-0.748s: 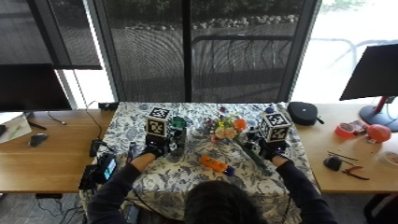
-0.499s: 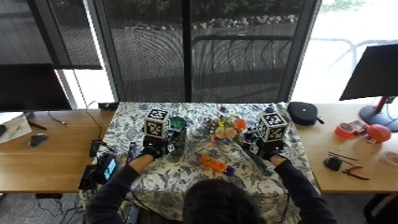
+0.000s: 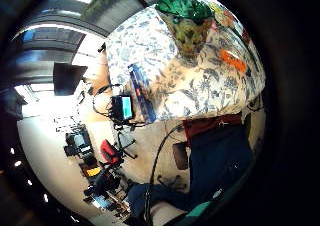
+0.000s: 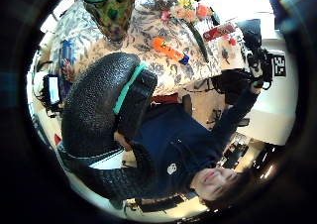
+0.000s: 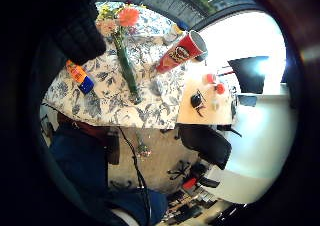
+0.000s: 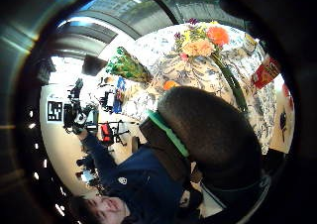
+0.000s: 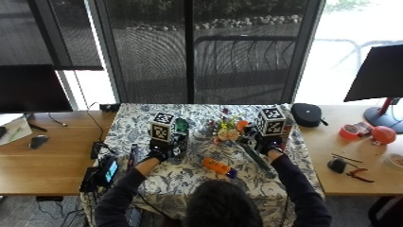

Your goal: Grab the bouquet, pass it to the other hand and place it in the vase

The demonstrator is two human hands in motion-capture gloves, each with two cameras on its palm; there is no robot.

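1. Two hands are raised over the flowered tablecloth (image 7: 189,179) in the outside view. The bouquet (image 7: 242,142) lies on the cloth, blossoms at about 11 o'clock and the green stem running down to about 5 o'clock. The right hand (image 7: 267,146) is just beside the stem, clearly the nearer one. The left hand (image 7: 157,153) is near the green vase (image 7: 180,137), well apart from the bouquet. The orange object (image 7: 216,166) lies between the two forearms.

2. Left little finger side palm view: the vase (image 3: 186,23) stands upright on the cloth, close to this palm. No finger shows here.

3. Left thumb side palm view: a curved gloved finger (image 4: 99,110) holds nothing; the vase (image 4: 111,11) is beyond it, the bouquet (image 4: 181,11) farther across the cloth.

4. Right little finger side palm view: the stem (image 5: 125,66) lies below the palm, beside a red tube can (image 5: 182,51). One fingertip (image 5: 80,38) hangs above, apart from it.

5. Right thumb side palm view: the thumb (image 6: 208,130) is loosely curved and empty, and the blossoms (image 6: 203,40) lie just ahead. I judge the right hand should take the stem across its long axis.
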